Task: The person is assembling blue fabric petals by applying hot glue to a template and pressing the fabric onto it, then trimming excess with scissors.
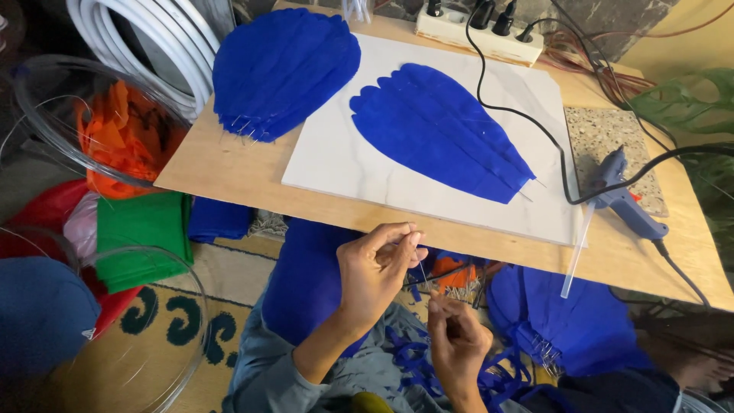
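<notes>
On the floor at the far left sits a clear bowl (46, 99) holding orange scraps (126, 138), with a folded green cloth (145, 237) below it and a coil of white tubing (153, 38) behind. A second clear bowl (180, 336) rests on the patterned rug (199, 321).

The wooden counter (229, 172) carries a stack of blue petal shapes (283, 69) at its back left corner, their wire stems pointing toward the front edge. Just beside the stack lies a white board (329, 160), and 1 more blue petal (436, 130) lies flat in the middle of it.

Below the counter's front edge, the left hand (375, 275) is raised with thumb and fingertips pinched narrowly on the top of a thin wire (422, 269). The wire runs down to the right hand (457, 336), which is closed around its lower end, fingers curled tight. Both hands hover over the lap, above loose blue strips (413, 359) and a small heap of wires (466, 289).

A white power strip (474, 30) sits at the counter's back edge, and a black cord (527, 115) runs from it across the board. Near the right edge a blue glue gun (619, 195) rests beside a speckled tile (612, 138), with a clear glue stick (577, 252) reaching toward the front edge. More blue petals (581, 321) lie under the counter at the right.
</notes>
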